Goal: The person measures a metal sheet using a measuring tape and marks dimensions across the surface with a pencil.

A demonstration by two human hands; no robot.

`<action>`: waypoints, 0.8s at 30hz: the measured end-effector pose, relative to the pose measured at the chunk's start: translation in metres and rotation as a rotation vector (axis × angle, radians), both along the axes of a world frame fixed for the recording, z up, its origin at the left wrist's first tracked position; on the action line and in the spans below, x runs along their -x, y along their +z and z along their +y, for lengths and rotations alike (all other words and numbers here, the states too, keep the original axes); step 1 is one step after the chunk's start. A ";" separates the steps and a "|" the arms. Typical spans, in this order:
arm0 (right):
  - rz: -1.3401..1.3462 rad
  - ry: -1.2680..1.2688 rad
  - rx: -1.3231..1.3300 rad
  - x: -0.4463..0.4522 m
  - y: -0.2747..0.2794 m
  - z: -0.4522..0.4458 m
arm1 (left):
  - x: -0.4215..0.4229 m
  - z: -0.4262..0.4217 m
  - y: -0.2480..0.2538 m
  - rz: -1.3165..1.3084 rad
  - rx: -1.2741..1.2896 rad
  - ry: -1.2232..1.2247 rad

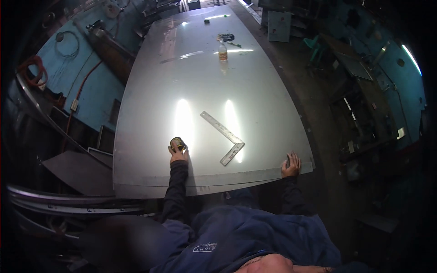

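My left hand (178,156) is closed around a black and yellow tape measure (176,143), resting on a large shiny metal sheet (150,113). My right hand (292,166) lies near the sheet's right front corner, its fingers curled by a small dark object (287,161) that I cannot make out. Between my hands, nearer the left, a worn metal square (223,129) lies flat, its corner pointing right. A narrow metal strip (218,178) runs along the sheet's front edge, just in front of my hands.
Farther up the sheet stands a clear bottle with an orange label (222,52). Behind it lie a dark coiled item (226,37) and a small green item (206,22). A cluttered workbench (359,86) is at right; metal rails (68,198) run at lower left.
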State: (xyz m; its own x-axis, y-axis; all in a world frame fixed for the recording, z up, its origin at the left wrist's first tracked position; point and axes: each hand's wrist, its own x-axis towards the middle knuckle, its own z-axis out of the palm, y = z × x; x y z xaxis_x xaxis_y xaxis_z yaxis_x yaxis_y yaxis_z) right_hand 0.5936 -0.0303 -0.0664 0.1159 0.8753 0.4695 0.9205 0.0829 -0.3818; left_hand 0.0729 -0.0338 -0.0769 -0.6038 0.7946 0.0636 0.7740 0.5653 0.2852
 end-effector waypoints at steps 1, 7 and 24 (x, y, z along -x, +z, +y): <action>0.000 0.001 -0.001 0.000 0.000 0.000 | -0.001 0.000 0.002 0.020 -0.011 -0.005; -0.012 0.003 -0.005 -0.001 -0.002 0.002 | -0.004 -0.001 0.019 -0.066 -0.058 0.001; 1.033 0.459 0.514 -0.043 0.042 -0.043 | -0.191 0.003 0.007 -0.933 -0.600 -0.192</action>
